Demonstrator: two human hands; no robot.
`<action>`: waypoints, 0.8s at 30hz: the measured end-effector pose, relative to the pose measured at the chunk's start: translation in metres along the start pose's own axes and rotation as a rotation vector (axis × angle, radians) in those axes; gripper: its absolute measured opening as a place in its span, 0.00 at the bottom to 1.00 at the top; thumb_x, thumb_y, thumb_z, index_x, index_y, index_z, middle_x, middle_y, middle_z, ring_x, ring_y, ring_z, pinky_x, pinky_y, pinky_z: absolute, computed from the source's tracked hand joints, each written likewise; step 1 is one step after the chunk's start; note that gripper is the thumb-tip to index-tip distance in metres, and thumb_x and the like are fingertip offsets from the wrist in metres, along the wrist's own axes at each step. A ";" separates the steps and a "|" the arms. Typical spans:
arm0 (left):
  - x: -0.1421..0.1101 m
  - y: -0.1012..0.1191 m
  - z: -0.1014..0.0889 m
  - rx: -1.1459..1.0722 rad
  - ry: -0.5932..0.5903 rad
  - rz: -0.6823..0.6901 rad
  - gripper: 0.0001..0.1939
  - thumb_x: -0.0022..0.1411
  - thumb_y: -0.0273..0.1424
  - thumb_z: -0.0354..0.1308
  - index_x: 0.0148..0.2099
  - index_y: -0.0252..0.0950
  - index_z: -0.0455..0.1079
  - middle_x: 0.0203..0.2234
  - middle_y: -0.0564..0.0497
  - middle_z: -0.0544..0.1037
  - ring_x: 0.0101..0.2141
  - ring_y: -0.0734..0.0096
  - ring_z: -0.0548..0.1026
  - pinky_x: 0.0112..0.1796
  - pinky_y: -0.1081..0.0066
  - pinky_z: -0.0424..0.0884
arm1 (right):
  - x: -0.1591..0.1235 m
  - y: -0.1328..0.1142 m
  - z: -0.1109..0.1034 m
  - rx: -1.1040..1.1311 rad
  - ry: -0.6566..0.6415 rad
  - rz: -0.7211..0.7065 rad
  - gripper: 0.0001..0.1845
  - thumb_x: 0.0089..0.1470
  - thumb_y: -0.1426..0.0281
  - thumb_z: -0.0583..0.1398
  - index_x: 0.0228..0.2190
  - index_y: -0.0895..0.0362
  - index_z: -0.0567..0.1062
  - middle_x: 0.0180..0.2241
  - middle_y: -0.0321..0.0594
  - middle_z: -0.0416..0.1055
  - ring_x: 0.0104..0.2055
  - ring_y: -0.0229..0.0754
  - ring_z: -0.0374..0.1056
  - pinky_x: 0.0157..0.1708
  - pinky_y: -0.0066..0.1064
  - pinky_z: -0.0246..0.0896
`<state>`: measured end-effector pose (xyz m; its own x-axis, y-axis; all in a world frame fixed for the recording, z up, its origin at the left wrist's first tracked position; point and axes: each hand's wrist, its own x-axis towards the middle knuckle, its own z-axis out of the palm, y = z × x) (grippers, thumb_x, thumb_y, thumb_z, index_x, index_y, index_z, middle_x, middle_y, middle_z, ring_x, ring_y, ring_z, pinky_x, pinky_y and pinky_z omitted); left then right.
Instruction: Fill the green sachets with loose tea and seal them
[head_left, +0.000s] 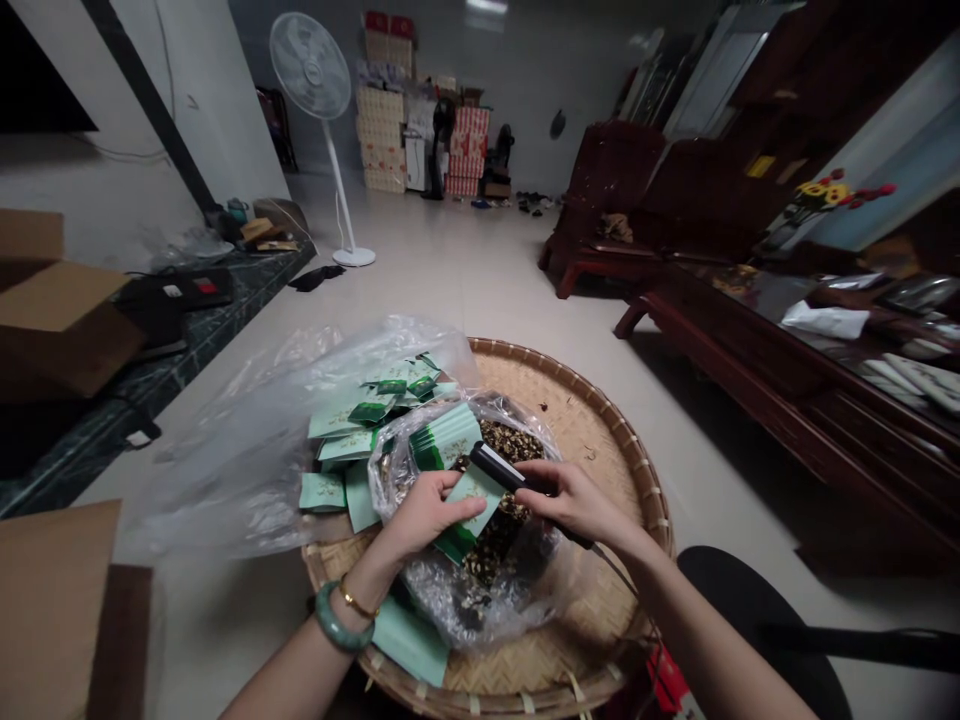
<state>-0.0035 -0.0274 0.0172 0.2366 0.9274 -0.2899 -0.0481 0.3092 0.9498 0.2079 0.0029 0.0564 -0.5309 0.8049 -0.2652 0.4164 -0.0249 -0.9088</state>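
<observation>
Beneath the plastic bag (pixel 480 615), a tray (pixel 592 425).

I'm working in a home's living room; a dark wooden settee (pixel 615 165), low table (pixel 750 365) and standing fan (pixel 310 68) are furnishing it.

Two hands (pixel 429 510) (pixel 568 492), one black tool (pixel 495 466), one tray (pixel 600 425)

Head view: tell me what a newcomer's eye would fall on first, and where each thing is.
Likely first, just below centre, the left hand holding a green packet and the right hand holding a black corded tool. Beneath them, a clear plastic bag of dark and pale flakes sits on a round woven tray. Farther back, at upper left, a white standing fan stands out.
</observation>
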 end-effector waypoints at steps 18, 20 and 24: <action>0.000 -0.005 -0.006 -0.039 0.029 0.016 0.21 0.42 0.41 0.69 0.34 0.29 0.75 0.25 0.51 0.78 0.25 0.70 0.72 0.28 0.73 0.66 | -0.006 0.022 -0.006 0.083 0.100 -0.010 0.24 0.47 0.57 0.61 0.42 0.61 0.75 0.27 0.38 0.73 0.21 0.35 0.65 0.22 0.27 0.62; 0.000 -0.007 -0.008 -0.079 0.051 0.031 0.23 0.42 0.41 0.70 0.37 0.30 0.75 0.28 0.49 0.79 0.27 0.68 0.74 0.29 0.72 0.68 | -0.008 0.036 -0.008 -0.070 0.223 -0.046 0.23 0.47 0.58 0.61 0.41 0.60 0.76 0.31 0.42 0.76 0.28 0.41 0.69 0.28 0.32 0.65; 0.000 -0.009 -0.008 -0.138 0.053 0.069 0.25 0.41 0.39 0.70 0.41 0.31 0.73 0.31 0.48 0.80 0.30 0.67 0.76 0.31 0.72 0.70 | -0.015 0.055 -0.004 -0.515 0.292 -0.011 0.21 0.46 0.62 0.63 0.42 0.59 0.77 0.33 0.45 0.77 0.33 0.47 0.71 0.33 0.35 0.65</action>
<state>-0.0108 -0.0291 0.0076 0.1768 0.9560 -0.2340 -0.1962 0.2672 0.9435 0.2417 -0.0079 0.0114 -0.3425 0.9351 -0.0910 0.7557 0.2167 -0.6180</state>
